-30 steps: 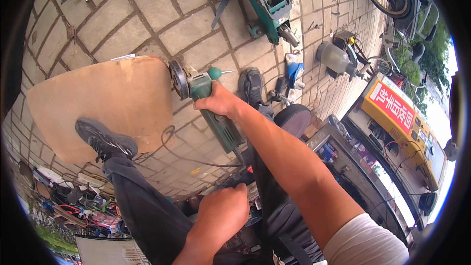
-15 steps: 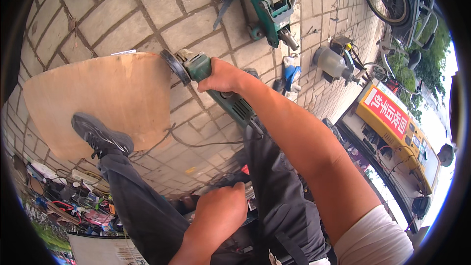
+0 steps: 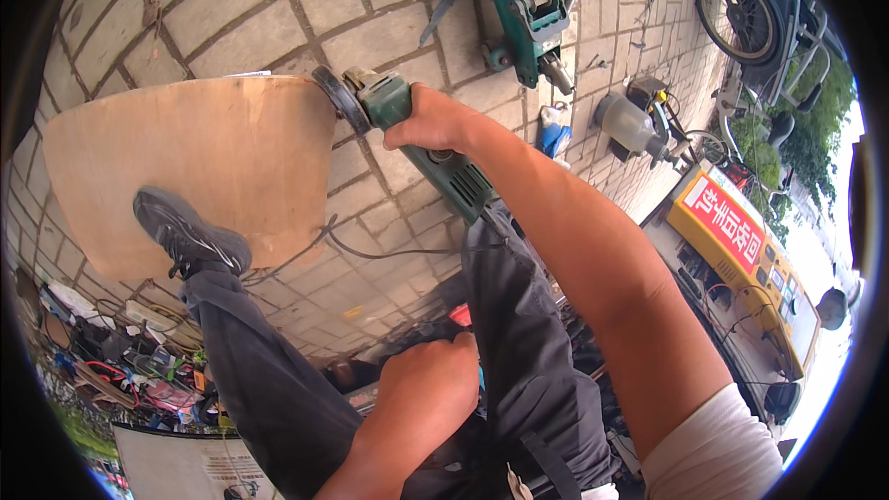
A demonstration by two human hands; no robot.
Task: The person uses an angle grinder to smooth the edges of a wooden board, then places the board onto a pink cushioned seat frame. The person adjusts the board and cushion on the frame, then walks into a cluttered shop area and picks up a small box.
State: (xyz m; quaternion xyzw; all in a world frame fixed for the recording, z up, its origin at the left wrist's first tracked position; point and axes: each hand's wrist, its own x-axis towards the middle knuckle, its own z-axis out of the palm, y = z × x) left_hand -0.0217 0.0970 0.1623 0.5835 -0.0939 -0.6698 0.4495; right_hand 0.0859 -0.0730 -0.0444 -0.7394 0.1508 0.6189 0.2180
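Note:
My right hand (image 3: pixel 431 120) is wrapped round the dark green body of an angle grinder (image 3: pixel 454 183). The grinder's dark disc (image 3: pixel 339 100) is at the upper right corner of a pale wooden board (image 3: pixel 255 148); whether it touches the edge I cannot tell. My left foot in a black shoe (image 3: pixel 190 233) rests on the board. A dark cord (image 3: pixel 394 251) runs across the paving between the grinder and my shoe. Nearer me, over the gap between my legs, my left hand (image 3: pixel 431 378) is closed in a fist, its fingertips hidden underneath.
A green floor jack (image 3: pixel 523 14) lies on the paving bricks ahead. Right of it are a blue-and-white cloth-like item (image 3: pixel 555 135), a device with a cloudy plastic bottle (image 3: pixel 630 123) and a yellow machine (image 3: pixel 727 231). Mixed clutter (image 3: pixel 125 366) is heaped at the left.
The whole view has shifted slightly, with the floor jack now farther right in it. My right hand still grips the grinder at the same corner of the board. My left hand stays closed.

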